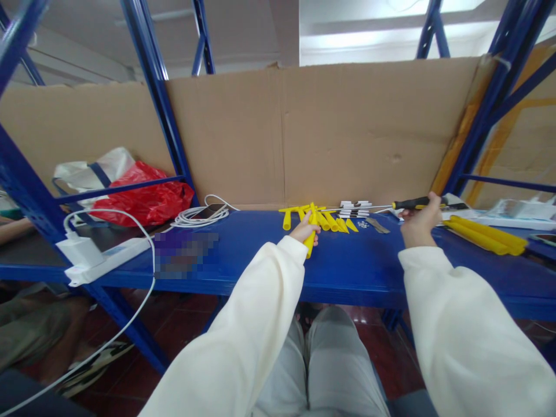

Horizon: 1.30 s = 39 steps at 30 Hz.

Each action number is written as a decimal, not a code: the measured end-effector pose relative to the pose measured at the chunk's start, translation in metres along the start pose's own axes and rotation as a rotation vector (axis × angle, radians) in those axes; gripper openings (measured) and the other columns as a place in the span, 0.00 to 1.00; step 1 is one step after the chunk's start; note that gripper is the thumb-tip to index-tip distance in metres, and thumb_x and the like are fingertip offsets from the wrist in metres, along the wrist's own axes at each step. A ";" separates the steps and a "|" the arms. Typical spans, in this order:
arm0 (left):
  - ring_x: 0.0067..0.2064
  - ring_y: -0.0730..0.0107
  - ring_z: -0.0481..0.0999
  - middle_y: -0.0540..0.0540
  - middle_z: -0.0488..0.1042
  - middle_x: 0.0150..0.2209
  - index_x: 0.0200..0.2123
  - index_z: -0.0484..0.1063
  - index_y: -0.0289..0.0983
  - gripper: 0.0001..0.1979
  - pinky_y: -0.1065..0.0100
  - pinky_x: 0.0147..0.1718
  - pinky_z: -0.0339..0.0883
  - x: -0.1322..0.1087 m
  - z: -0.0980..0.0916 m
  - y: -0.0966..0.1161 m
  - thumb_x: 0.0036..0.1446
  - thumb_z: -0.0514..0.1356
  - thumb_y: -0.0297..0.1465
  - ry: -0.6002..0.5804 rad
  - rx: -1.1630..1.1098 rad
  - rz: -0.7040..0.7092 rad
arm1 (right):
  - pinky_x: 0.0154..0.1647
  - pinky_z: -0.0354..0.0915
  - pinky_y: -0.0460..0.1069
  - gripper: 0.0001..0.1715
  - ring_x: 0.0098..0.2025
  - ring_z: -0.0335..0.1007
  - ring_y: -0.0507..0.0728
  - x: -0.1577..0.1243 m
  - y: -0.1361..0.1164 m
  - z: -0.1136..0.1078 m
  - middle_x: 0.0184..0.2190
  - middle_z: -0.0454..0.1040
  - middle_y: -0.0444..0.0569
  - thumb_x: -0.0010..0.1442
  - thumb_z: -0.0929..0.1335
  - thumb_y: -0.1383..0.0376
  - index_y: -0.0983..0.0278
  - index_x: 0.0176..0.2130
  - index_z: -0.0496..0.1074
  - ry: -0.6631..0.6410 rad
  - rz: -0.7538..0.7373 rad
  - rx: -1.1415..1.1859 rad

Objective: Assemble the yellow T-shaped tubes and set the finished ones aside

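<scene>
My left hand (303, 231) is closed around a yellow plastic handle (310, 244) with a crosswise top, held above the blue shelf. My right hand (419, 222) grips a long screwdriver (408, 204) by its black and yellow handle. The thin shaft points left, its tip close to the top of the yellow handle; whether they touch I cannot tell. Just behind lie several more yellow handles (324, 222) in a row and small yellow pointed pieces (351, 226). Between my hands are white-and-black parts (355, 209), tiny metal pieces (362, 224) and flat metal blades (377, 226).
Long yellow parts (486, 234) lie at right, before a white power strip (504, 219). At left are a coiled white cable (202, 216), a red plastic bag (145, 197) and a plugged power strip (113, 260). Cardboard (347, 127) walls the back. Another person (35, 330) sits at far left.
</scene>
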<state>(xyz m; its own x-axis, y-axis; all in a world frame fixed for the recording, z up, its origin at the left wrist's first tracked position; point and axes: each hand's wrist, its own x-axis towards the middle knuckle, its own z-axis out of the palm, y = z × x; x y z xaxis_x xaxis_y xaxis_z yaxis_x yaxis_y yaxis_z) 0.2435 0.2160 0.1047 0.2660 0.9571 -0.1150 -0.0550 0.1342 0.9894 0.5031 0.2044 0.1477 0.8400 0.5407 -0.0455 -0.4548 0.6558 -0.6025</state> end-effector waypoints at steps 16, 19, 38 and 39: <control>0.19 0.76 0.61 0.59 0.65 0.27 0.83 0.32 0.51 0.60 0.74 0.22 0.54 0.007 -0.003 -0.005 0.58 0.60 0.17 -0.023 -0.017 0.018 | 0.09 0.55 0.41 0.11 0.14 0.53 0.49 0.000 0.002 0.001 0.21 0.60 0.35 0.73 0.62 0.62 0.56 0.36 0.59 -0.001 0.007 -0.036; 0.19 0.75 0.61 0.59 0.64 0.26 0.83 0.32 0.50 0.58 0.74 0.21 0.54 0.005 -0.001 -0.004 0.58 0.58 0.16 -0.008 0.008 0.017 | 0.08 0.56 0.41 0.11 0.14 0.53 0.49 0.002 0.004 0.001 0.22 0.61 0.36 0.73 0.63 0.61 0.56 0.36 0.60 -0.012 0.013 -0.032; 0.19 0.77 0.61 0.59 0.65 0.27 0.83 0.34 0.51 0.57 0.75 0.22 0.54 0.002 0.000 -0.002 0.59 0.59 0.17 -0.006 -0.022 0.007 | 0.08 0.57 0.43 0.14 0.14 0.54 0.49 -0.005 0.000 0.000 0.20 0.61 0.35 0.75 0.61 0.64 0.58 0.34 0.61 -0.039 0.011 -0.026; 0.19 0.76 0.61 0.59 0.65 0.27 0.83 0.34 0.51 0.57 0.75 0.22 0.53 0.002 -0.001 -0.002 0.59 0.59 0.17 -0.005 -0.034 0.008 | 0.08 0.57 0.43 0.15 0.14 0.54 0.49 -0.006 0.000 0.001 0.20 0.61 0.35 0.76 0.61 0.63 0.58 0.34 0.61 -0.044 0.006 -0.026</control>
<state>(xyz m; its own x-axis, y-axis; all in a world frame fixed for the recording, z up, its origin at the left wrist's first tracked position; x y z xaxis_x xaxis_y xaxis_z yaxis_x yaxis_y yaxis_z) 0.2435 0.2183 0.1025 0.2705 0.9568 -0.1063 -0.0900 0.1350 0.9867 0.4977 0.2017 0.1483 0.8230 0.5678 -0.0146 -0.4518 0.6388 -0.6227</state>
